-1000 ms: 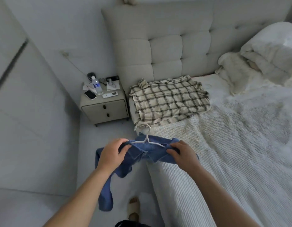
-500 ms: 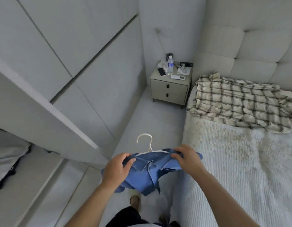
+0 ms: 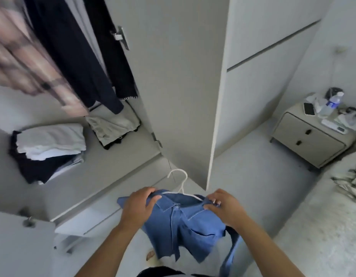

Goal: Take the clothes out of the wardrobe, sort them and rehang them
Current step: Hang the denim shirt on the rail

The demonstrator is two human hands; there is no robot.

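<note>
Here, largest to smallest.
Wardrobe (image 3: pixel 185 80): open, its door edge-on at centre; the top and the rail are cut off by the frame.
Wardrobe contents: a pink plaid garment (image 3: pixel 31 62), blurred and hard to read, hangs at upper left beside dark navy garments (image 3: pixel 79 56); on the shelf below lie a folded stack of white over dark items (image 3: pixel 47 148) and a folded beige piece (image 3: pixel 113 126).
Bed (image 3: pixel 321 226): lower right, cut by the frame; a checked shirt (image 3: pixel 353 182) shows only at its edge.
Nightstand (image 3: pixel 311 138): right, carrying a water bottle (image 3: pixel 331 104), a phone (image 3: pixel 309 108) and a remote (image 3: pixel 334 126); other small items are unclear.
Blue denim shirt (image 3: pixel 185 226): low centre, in front of the wardrobe, draped on a white hanger (image 3: pixel 180 181) whose hook rises between the hands.
Left hand (image 3: pixel 140 206): fingers curled over the shirt's left shoulder.
Right hand (image 3: pixel 225 206): fingertips pinching the right shoulder and collar edge.
</note>
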